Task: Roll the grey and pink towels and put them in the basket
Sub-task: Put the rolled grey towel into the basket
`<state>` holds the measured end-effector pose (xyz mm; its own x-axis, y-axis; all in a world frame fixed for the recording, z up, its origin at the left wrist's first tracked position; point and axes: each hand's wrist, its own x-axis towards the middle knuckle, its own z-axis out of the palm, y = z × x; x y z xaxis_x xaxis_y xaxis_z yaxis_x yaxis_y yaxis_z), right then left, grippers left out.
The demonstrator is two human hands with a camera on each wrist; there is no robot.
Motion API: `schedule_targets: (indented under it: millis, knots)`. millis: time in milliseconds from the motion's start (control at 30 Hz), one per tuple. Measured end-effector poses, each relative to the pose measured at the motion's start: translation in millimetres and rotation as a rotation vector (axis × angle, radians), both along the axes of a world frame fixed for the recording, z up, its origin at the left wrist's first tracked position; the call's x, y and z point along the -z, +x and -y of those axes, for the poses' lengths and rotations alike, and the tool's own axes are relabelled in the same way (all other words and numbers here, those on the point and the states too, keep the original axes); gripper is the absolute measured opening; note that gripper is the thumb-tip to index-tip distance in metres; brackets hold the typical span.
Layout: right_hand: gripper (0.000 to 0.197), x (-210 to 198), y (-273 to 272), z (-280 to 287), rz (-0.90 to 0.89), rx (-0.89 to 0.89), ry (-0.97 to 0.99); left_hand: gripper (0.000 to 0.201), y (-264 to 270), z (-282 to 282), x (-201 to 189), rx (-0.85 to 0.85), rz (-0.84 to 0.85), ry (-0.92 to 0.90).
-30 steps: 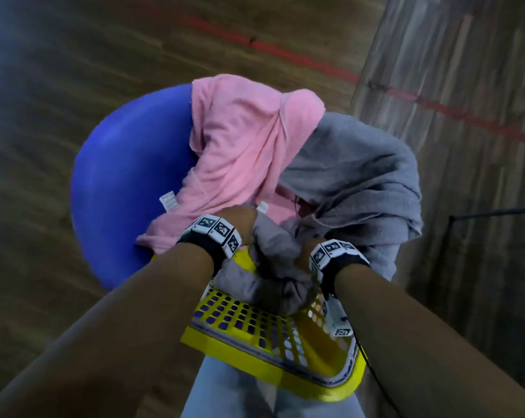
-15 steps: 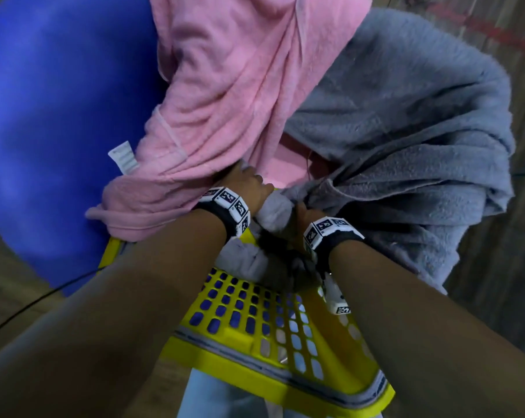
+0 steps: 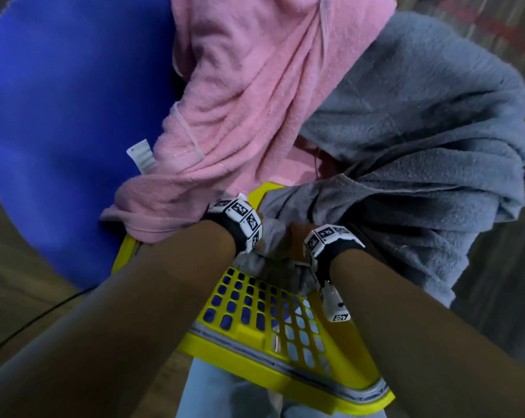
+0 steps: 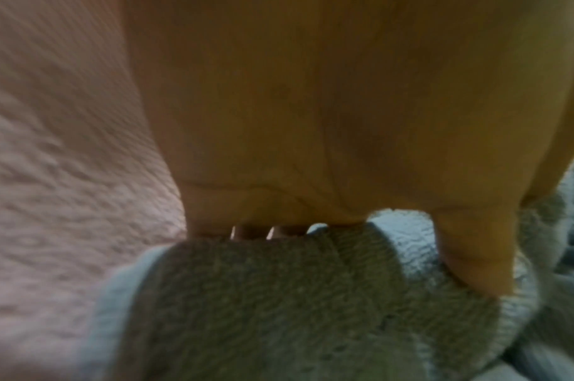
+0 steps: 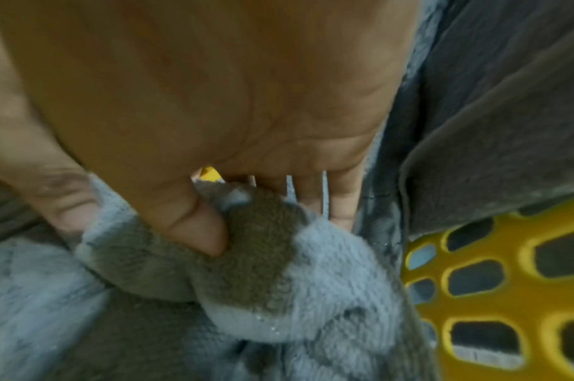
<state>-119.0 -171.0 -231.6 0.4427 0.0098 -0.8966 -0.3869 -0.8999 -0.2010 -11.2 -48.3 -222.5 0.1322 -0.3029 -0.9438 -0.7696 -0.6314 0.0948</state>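
Head view looks down two bare forearms into a yellow basket [image 3: 255,336] with a slotted wall, held tilted close to the body. The grey towel [image 3: 421,140] spills out over the basket's far rim to the right, a thick heap hanging outside, while one bunched end of it sits inside the basket between the wrists. The pink towel [image 3: 255,86] drapes beside it on the left, over the basket's far-left corner and against a large blue ball [image 3: 59,116], with a white label [image 3: 140,153] sticking out at its edge. The two towels touch along the middle. The left hand [image 4: 311,116] reaches down onto the bunched grey cloth; in the left wrist view its thumb presses into the grey pile and its fingers bend over the fold, so it grips the grey towel, with the pink towel right alongside. The right hand [image 5: 214,103] also grips the grey towel: in the right wrist view the thumb digs into a rounded wad and the fingers curl behind it, just beside the basket's yellow lattice. Both wrists wear black bands with white marker blocks. The floor beneath is wood.
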Motion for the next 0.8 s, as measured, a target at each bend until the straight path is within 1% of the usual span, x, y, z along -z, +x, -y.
schedule_targets:
  millis: [67,133,233,267,300,367,400,433,467,500,567,633,700,800]
  knots:
    - [0.049,5,8,6,-0.069,0.015,0.032,0.055,-1,5,-3,0.017,0.036,-0.035]
    - [0.046,3,18,14,-0.058,0.015,0.052,0.055,0,6,-9,0.076,0.093,-0.075]
    - [0.035,-3,34,26,0.143,0.105,0.012,0.058,7,8,-10,0.081,0.081,-0.054]
    - [0.032,-6,39,30,0.226,0.124,-0.025,0.064,11,9,-7,0.068,0.053,-0.043]
    - [0.031,-9,45,34,0.310,0.114,-0.068,0.074,16,8,-4,0.051,0.014,-0.018]
    - [0.037,-15,53,40,0.414,0.033,-0.167,0.101,23,5,3,0.002,-0.059,0.026]
    - [0.043,-17,54,43,0.404,-0.020,-0.222,0.115,24,3,7,-0.027,-0.065,0.020]
    - [0.050,-17,54,47,0.349,-0.068,-0.268,0.127,25,1,11,-0.044,-0.056,0.008]
    - [0.053,-17,52,51,0.275,-0.105,-0.299,0.135,25,-1,15,-0.053,-0.045,-0.006]
    - [0.053,-17,48,55,0.221,-0.124,-0.319,0.139,24,-4,19,-0.061,-0.035,-0.018]
    - [0.048,-15,37,63,0.194,-0.112,-0.308,0.138,22,-8,25,-0.075,-0.035,-0.048]
    - [0.048,-18,28,65,0.173,-0.077,-0.275,0.128,22,-12,24,-0.068,-0.035,-0.077]
    - [0.045,-24,25,64,0.149,0.013,-0.274,0.118,20,-15,18,-0.057,-0.012,-0.097]
    - [0.040,-45,22,65,0.185,0.170,-0.334,0.109,11,-18,2,-0.002,0.059,-0.099]
